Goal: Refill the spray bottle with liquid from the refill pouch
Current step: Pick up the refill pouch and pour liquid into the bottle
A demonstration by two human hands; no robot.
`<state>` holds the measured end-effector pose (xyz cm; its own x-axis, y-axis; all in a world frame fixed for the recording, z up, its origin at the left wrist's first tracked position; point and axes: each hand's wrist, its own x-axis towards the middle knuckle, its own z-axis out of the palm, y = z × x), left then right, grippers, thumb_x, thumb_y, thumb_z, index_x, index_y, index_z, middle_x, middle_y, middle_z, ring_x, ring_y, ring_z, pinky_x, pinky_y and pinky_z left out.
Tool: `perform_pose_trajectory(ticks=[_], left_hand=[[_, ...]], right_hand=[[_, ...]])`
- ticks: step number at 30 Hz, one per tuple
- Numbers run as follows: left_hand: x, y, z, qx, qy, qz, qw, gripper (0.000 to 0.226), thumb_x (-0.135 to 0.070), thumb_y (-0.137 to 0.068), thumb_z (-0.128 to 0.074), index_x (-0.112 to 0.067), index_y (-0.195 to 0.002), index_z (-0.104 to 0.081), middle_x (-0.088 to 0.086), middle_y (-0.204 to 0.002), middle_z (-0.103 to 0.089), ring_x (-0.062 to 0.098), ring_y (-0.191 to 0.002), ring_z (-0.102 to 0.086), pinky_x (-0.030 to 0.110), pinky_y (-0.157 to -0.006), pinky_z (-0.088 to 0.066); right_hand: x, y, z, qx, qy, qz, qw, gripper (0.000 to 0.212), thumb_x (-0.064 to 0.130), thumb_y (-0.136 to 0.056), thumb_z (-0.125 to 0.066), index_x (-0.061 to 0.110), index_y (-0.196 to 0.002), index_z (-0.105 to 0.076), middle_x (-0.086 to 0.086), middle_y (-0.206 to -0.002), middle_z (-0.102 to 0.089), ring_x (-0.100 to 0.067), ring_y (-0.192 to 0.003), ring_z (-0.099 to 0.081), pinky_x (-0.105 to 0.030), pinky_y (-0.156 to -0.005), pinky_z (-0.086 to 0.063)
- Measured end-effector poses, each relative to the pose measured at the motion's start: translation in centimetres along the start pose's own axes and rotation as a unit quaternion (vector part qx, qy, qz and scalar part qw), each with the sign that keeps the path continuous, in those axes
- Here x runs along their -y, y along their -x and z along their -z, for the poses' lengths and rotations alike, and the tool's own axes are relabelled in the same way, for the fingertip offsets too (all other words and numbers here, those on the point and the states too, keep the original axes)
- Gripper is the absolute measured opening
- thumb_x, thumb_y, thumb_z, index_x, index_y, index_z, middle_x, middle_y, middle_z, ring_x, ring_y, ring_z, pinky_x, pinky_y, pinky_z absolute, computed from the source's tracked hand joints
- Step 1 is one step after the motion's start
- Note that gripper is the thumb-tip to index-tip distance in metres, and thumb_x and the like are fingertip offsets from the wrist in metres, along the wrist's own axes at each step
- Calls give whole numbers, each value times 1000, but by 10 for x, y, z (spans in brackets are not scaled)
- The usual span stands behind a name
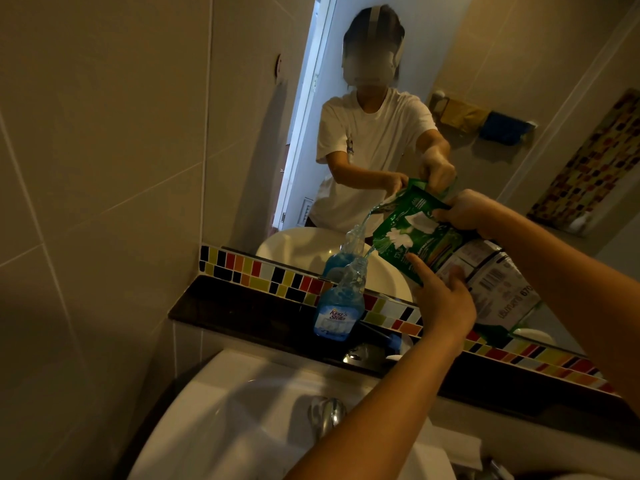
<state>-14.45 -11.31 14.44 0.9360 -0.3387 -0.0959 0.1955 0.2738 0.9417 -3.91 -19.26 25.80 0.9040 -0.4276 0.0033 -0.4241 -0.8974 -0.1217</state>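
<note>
Tilted refill pouch [446,251] overhangs spray bottle [341,303] mouth.

Dim, warm yellowish light fills the view, cooler blue daylight glowing in the large wall mirror [381,133] from a reflected doorway, while straight tile lines beside the mirror bow with wide-angle distortion and detail is soft.
</note>
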Motion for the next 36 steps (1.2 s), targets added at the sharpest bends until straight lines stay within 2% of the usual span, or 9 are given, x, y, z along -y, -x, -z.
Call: perform_pose_trajectory(ticks=[4,13,19,25,31,36], left_hand=[[0,-1,0,0,4,2,1000,77,-40,-100,-43,-38,-152,15,15,-155,-30,30,-135,-44,41,-107,-44],[0,-2,0,-3,4,1,1000,77,-39,-101,-42,-38,-152,15,16,-155,-32,29,-134,-46,40,-107,-45],[1,-4,0,-8,1,-2,1000,78,-38,-100,-44,-38,-152,15,16,-156,-28,31,-137,-43,44,-110,-43],[2,-8,0,-7,13,2,1000,79,-37,-100,-45,-38,-152,14,16,-157,-29,31,-138,-42,45,-111,-42],[5,-11,2,-9,18,-4,1000,79,-36,-100,-45,-38,-152,15,17,-157,-28,31,-138,-42,46,-111,-42],[5,-13,1,-9,17,-3,1000,79,-34,-100,-45,-39,-151,16,17,-158,-27,31,-139,-41,47,-112,-41]], right_hand=[[1,0,0,-5,8,5,1000,41,34,-95,-53,1,-118,-60,-22,-112,-64,-34,-103,-63,-42,-92,-49],[2,0,-1,-4,-13,0,1000,39,32,-94,-56,1,-118,-59,-21,-110,-64,-34,-100,-64,-39,-86,-49],[6,1,1,-3,15,5,1000,40,33,-95,-54,1,-118,-59,-21,-111,-64,-34,-102,-63,-40,-90,-49],[9,3,1,-7,45,12,999,41,35,-96,-52,1,-117,-61,-19,-106,-62,-29,-92,-59,-34,-77,-44],[14,3,0,-8,57,11,998,44,35,-96,-51,0,-121,-58,-21,-115,-61,-32,-104,-60,-37,-90,-46],[14,1,2,-2,57,7,998,43,36,-95,-52,2,-120,-59,-18,-106,-60,-27,-90,-57,-33,-78,-44]])
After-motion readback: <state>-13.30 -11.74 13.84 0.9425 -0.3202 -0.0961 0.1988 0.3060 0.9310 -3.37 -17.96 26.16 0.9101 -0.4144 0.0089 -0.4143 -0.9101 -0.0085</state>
